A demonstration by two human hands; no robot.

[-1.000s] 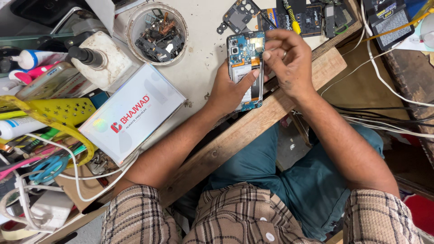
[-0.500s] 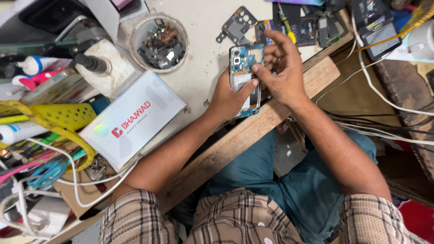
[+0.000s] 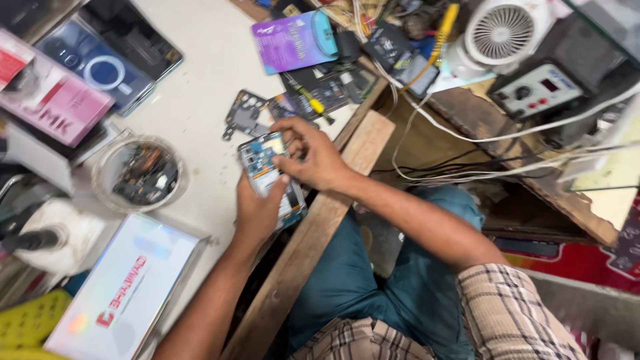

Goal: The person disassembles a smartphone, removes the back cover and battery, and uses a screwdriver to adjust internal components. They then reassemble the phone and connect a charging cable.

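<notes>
While I sit at the tabletop's (image 3: pixel 200 87) near edge, here is what I see:
Phone: (image 3: pixel 267 175) back off, boards bare, over that edge.
Left hand: (image 3: pixel 259 210) fingers closed around the phone from below, thumb on its face.
Right hand: (image 3: pixel 313 157) fingertips curled onto the phone's top end.
Bowl: (image 3: pixel 107 175) clear, parts inside, left of phone.
Box: (image 3: pixel 120 290) white, near-left corner.

Opened phone (image 3: pixel 270 175) on the table (image 3: pixel 200 80) edge, round tub (image 3: pixel 139 173) to its left, fan (image 3: pixel 501 32) far right behind.
</notes>
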